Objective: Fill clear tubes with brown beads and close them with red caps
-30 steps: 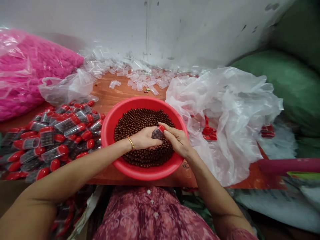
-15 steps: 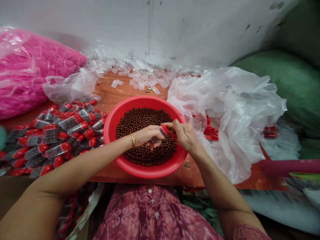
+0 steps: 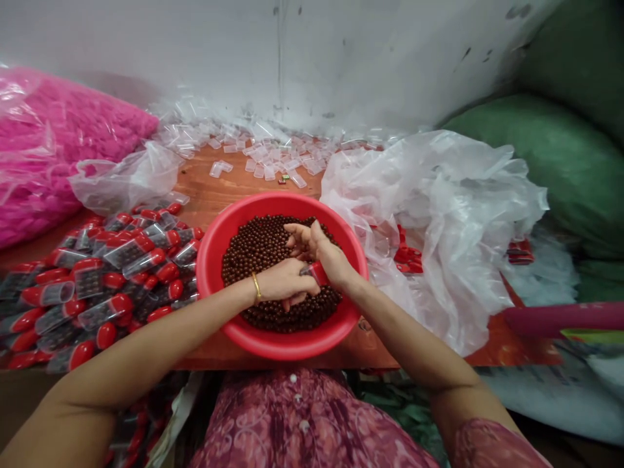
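Observation:
A red basin [image 3: 283,348] holds a heap of small brown balls [image 3: 258,244]. Over the heap, my left hand [image 3: 287,281], with a gold bangle at its wrist, is wrapped round a small clear container with a red end [image 3: 318,273]. Just right of it, my right hand [image 3: 324,253] is above the balls with its fingers apart, its palm side close to the container's red end. Nothing shows between the right fingers.
Many red-capped containers [image 3: 139,250] are piled left of the basin. Behind are a bag of pink pieces [image 3: 63,136] and scattered clear pieces [image 3: 263,156]. Crumpled clear plastic [image 3: 453,214] with red parts [image 3: 408,259] lies right. A green sack [image 3: 526,149] stands behind it.
My right hand has moved left over the balls and its fingers have opened from a pinch near the red end. My left hand still holds the container, slightly lower. The view has shifted slightly.

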### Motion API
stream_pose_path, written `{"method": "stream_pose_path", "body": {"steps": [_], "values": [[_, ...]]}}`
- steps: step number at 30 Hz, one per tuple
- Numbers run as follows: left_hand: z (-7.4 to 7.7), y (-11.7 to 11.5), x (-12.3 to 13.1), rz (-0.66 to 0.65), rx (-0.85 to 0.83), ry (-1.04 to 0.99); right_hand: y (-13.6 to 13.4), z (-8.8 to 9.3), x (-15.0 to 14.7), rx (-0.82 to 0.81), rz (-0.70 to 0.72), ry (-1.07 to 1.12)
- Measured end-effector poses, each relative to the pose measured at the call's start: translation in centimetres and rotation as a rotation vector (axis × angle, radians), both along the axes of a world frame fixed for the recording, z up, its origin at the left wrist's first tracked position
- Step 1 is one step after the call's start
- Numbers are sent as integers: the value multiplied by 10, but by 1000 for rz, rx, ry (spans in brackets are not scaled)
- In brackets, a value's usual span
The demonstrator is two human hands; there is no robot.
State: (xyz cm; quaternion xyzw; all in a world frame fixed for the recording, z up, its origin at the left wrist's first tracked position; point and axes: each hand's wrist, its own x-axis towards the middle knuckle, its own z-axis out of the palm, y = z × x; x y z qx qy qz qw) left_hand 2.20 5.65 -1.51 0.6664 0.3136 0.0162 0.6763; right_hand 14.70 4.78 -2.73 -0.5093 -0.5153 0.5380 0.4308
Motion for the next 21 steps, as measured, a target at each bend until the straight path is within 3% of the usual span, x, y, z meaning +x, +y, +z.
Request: {"method": "stream_pose_path", "body": {"steps": [4,9,11,15,18,21], "values": [[-2,-4,-7,-66,195,60,-8,-3,-2,32,143,-60],[-7,-6,-13,9,440,-137,-16,-5,-7,120,278,-73],[-3,-5,-15,-35,412,-117,-15,-1,-10,109,277,-45],[17,0,-28,-160,168,-28,-6,19,-12,120,212,82],[36,5,-59,-34,151,-60,10,31,0,161,113,113],[48,7,-105,264,227,16,34,30,26,212,-57,-6]]}}
